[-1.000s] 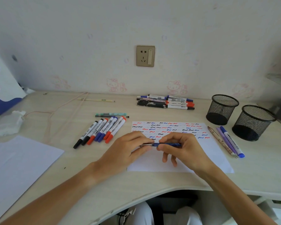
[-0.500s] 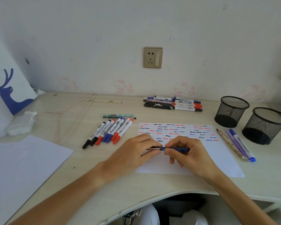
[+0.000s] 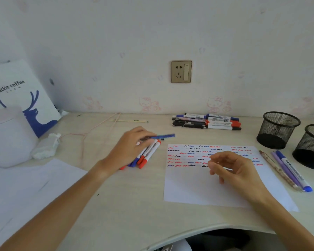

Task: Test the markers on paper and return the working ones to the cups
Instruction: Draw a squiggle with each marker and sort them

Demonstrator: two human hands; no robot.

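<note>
- White paper bag [image 3: 22,91] with a blue deer reads "luckin coffee".
- Left hand [image 3: 129,147] pinches a blurred slim blue marker [image 3: 162,136], lying left-right above the row of red and blue markers [image 3: 147,156].
- Right hand [image 3: 232,169], loosely curled and holding nothing, hovers over the scribbled white paper sheet [image 3: 198,187].

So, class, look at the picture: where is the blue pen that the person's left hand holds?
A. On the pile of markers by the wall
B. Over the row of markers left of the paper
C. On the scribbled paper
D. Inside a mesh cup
B: the left hand grips the blue pen above the row of markers lying left of the paper, away from the mesh cups.
</note>
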